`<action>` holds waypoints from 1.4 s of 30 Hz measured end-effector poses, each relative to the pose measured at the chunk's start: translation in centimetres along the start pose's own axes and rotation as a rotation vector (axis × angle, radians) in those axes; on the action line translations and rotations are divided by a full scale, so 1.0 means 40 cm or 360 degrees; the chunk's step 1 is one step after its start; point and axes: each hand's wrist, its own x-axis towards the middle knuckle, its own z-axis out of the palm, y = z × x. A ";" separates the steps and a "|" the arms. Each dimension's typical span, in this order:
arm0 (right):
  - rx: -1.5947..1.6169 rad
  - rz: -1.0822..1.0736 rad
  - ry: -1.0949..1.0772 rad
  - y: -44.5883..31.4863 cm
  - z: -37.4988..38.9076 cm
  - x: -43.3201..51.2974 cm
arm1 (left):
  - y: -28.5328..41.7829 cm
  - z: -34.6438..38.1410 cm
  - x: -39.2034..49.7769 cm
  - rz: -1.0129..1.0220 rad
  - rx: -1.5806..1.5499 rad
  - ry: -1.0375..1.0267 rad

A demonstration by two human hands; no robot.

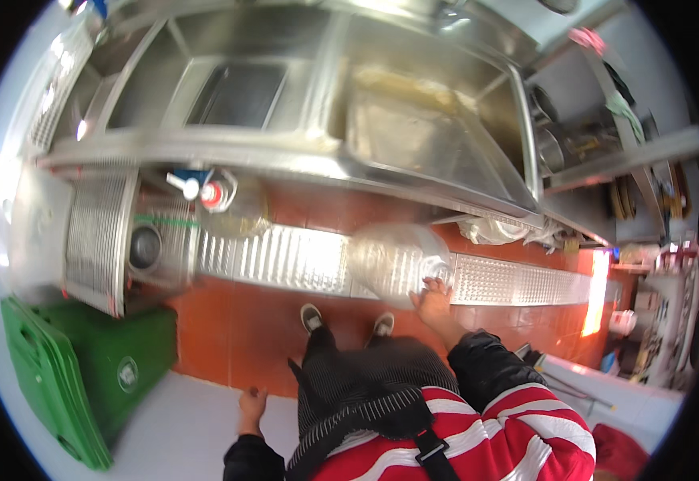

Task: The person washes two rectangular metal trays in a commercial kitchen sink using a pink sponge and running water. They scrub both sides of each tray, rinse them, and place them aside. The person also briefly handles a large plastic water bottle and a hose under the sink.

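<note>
Low in front of me, my right hand (pixel 434 302) is at the mouth end of a large clear plastic jug (pixel 398 261), which hangs or rests over the metal drain grating (pixel 277 255). Its fingers touch the rim; how firmly they grip is blurred. Off to my left side, away from any object, my left hand (pixel 253 404) has curled fingers, and nothing shows in it. Another large clear jug (pixel 238 210) with a red and white cap stands by the sink's front edge.
Stainless steel sinks (pixel 229 141) run across the far side, one holding a large metal tray (pixel 433 132). A wire rack (pixel 100 234) with a metal bowl (pixel 145 246) stands left, above a green wheeled bin (pixel 109 361). Shelves with pots (pixel 550 147) are at right.
</note>
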 end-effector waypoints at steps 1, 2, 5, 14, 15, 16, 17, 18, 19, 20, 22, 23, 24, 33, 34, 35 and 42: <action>0.0048 0.0066 0.0002 0.039 -0.003 -0.010 | -0.077 0.031 0.003 -0.0074 -0.0042 -0.0009; 0.0089 0.0162 0.0017 0.091 -0.004 -0.022 | -0.094 0.040 0.009 0.0039 0.0102 -0.0056; 0.0272 0.0516 0.0073 0.245 -0.048 -0.083 | -0.041 0.054 0.015 -0.0004 0.0130 -0.0190; 0.1043 0.1274 0.0369 0.739 0.120 -0.306 | 0.379 0.035 -0.028 0.0152 -0.0026 -0.0319; 0.1191 0.1390 0.0429 0.790 0.162 -0.323 | 0.448 0.043 -0.034 0.0323 0.0019 -0.0306; 0.1046 0.1282 0.0338 0.797 0.139 -0.364 | 0.496 0.037 -0.043 0.0452 0.0049 -0.0250; 0.0889 0.1169 0.0257 0.806 0.117 -0.411 | 0.536 0.031 -0.053 0.0576 0.0078 -0.0202; 0.0914 0.1256 0.0380 0.853 0.196 -0.428 | 0.600 0.049 -0.053 0.0623 0.0058 -0.0253; 0.0932 0.1357 0.0495 0.886 0.284 -0.455 | 0.654 0.072 -0.050 0.0666 0.0045 -0.0319; 0.0874 0.1397 0.0614 0.898 0.321 -0.473 | 0.684 0.093 -0.056 0.0693 0.0025 -0.0383; 0.0756 0.1489 0.0842 0.909 0.332 -0.512 | 0.713 0.121 -0.074 0.0685 0.0156 -0.0471; 0.0872 0.1482 0.0732 0.926 0.326 -0.512 | 0.741 0.131 -0.077 0.0695 0.0232 -0.0517; 0.0967 0.1499 0.0605 0.939 0.282 -0.529 | 0.782 0.132 -0.126 0.0741 0.0372 -0.0543; 0.0679 0.2173 0.1178 1.217 0.401 -0.564 | 0.889 0.357 0.335 0.1358 0.0880 -0.1094; 0.0901 0.2122 0.0971 1.218 0.256 -0.569 | 0.902 0.362 0.326 0.1312 0.0968 -0.1028; 0.0912 0.2254 0.1251 1.258 0.240 -0.581 | 0.969 0.400 0.314 0.1284 0.1037 -0.1018; 0.1036 0.2630 0.2097 1.452 0.222 -0.644 | 1.450 0.582 -0.180 0.1141 0.0893 -0.1097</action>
